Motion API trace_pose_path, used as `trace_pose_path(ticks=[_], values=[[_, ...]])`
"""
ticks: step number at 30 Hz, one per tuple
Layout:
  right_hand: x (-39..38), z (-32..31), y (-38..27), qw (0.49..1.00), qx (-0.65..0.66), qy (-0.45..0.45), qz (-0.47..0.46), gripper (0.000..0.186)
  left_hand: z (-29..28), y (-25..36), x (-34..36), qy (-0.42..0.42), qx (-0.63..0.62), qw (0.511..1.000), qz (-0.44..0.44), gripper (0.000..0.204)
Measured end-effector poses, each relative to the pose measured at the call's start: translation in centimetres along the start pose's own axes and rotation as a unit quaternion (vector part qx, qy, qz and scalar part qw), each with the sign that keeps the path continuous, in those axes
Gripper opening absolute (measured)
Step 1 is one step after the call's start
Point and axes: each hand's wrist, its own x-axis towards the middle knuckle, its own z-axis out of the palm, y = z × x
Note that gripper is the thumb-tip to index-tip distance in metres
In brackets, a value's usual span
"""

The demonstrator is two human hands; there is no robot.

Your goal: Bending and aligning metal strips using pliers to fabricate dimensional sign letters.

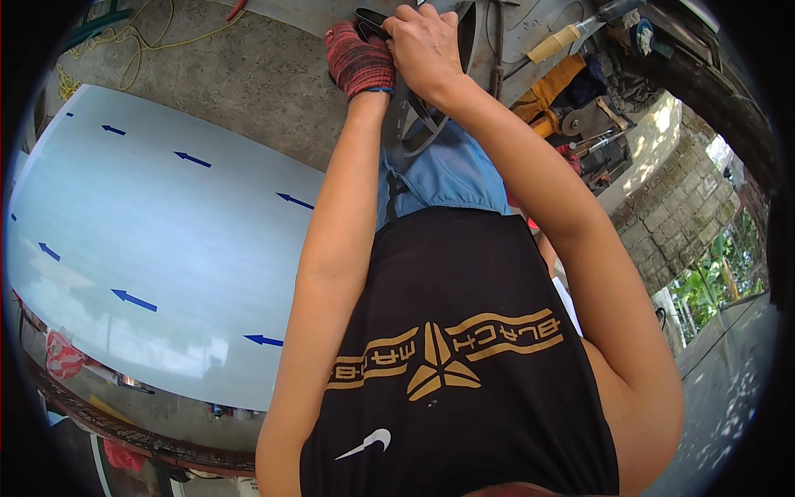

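Observation:
My left hand (360, 62), in a red and black knitted glove, is closed at the top of the view around a black piece with a rounded end (373, 18). Bare, my right hand (424, 43) presses against the same piece with bent fingers, right beside the glove. The fingers hide most of it, so its kind cannot be made out. Below and behind my hands a grey curved metal frame (424, 137) rests by my lap, against the light blue shorts (464, 170).
At left lies a large pale panel (174, 240) with blue arrows. A yellow cord (132, 50) trails over the concrete floor (273, 91). To the right are a wooden-handled tool (555, 43), a yellow angle grinder (546, 124), a metal rod (498, 50) and a stone wall (671, 182).

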Motion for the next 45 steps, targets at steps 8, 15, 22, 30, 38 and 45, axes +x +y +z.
trace_pose_path(ticks=[8,15,22,30,38,45], values=[[0.3,-0.5,-0.1,1.0,-0.011,-0.025,0.005,0.015,-0.9,-1.6,1.7,-0.031,0.06,0.995,0.068,0.027],[0.3,-0.4,-0.3,1.0,0.0,0.003,0.013,0.007,-1.7,-3.9,4.0,-0.088,0.113,0.974,0.178,0.028],[0.5,-0.4,-0.4,1.0,0.011,-0.005,0.018,0.006,-2.2,-4.3,3.7,-0.109,0.094,0.969,0.202,0.032],[0.5,-0.6,-0.5,1.0,0.025,-0.013,0.013,0.006,-2.1,-3.4,2.5,-0.073,0.014,0.983,0.168,0.037],[0.7,-1.0,-0.9,0.998,0.027,-0.047,0.022,0.01,-1.8,-2.7,3.6,-0.133,0.134,0.965,0.182,0.041],[0.8,-1.0,-0.7,0.998,0.018,-0.053,0.027,0.009,-0.9,-2.6,2.9,-0.11,0.139,0.973,0.148,0.037]])
